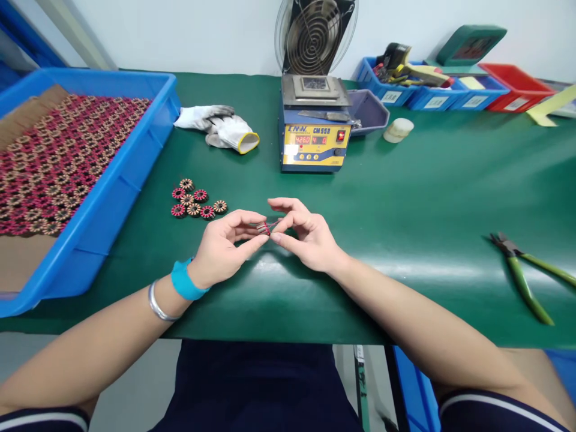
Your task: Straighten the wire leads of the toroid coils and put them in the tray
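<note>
Between thumb and fingers, my left hand [229, 243] pinches a small red wire-wound coil [264, 228], partly hidden by the fingertips. My right hand [306, 234] meets it from the other side, thumb and index finger closed on the coil's thin wire end [272, 224]. Both hands are held above the green mat, near the middle of the table. Just beyond my left hand lies a loose group of wound ring coils [193, 201], some red and some copper-coloured.
At left stands a blue tray [130, 174] filled with rows of coils. White gloves [220, 127] lie beside a solder pot [315, 129] with a fan [315, 36] behind it. Green-handled cutters [517, 270] rest at right. Small blue bins [432, 99] and a red bin [517, 87] line the back.
</note>
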A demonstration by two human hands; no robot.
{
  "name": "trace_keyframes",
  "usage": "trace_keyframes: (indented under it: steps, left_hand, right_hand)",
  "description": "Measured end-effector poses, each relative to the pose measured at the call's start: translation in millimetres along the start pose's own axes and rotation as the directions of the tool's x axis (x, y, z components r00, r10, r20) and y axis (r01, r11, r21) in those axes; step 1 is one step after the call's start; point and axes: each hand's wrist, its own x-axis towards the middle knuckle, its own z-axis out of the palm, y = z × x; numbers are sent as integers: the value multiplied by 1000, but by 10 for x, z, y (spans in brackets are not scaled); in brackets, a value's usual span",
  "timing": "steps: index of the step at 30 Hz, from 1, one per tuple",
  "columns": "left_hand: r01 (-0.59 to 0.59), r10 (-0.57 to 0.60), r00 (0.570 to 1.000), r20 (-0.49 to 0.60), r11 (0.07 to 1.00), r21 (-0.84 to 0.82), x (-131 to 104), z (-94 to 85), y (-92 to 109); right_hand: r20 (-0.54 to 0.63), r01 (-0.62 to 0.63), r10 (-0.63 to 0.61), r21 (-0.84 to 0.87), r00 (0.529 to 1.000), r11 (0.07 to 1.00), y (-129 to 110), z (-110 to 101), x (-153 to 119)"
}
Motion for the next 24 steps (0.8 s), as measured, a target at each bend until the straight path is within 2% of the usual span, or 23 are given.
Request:
trace_keyframes:
  steps: [3,6,9,14,20,24]
  left_hand:
    - [-3,4,1000,-8,1000,14,-31,24,14]
    - [6,-6,1000,15,1000,-12,-43,40,22]
    - [39,-38,999,25,999,-35,-34,38,27]
    - [52,-49,998,35,997,-61,-23,26,36]
    - [41,-38,999,34,997,-68,-28,39,26]
    - [36,-32,998,61,997,-73,-32,24,15]
  right_hand:
    - [16,122,-121,-131,992,984,-96,13,-49]
    - [-10,140,-141,-73,990,987,-107,-9,-58]
    - [-68,69,-68,9,995,998,-39,-43,-18]
    - [25,-77,77,-11,997,997,33,-41,41]
    - [32,-101,101,-4,994,995,16,-4,16]
    - [-37,-125,127,45,991,991,50,-38,25]
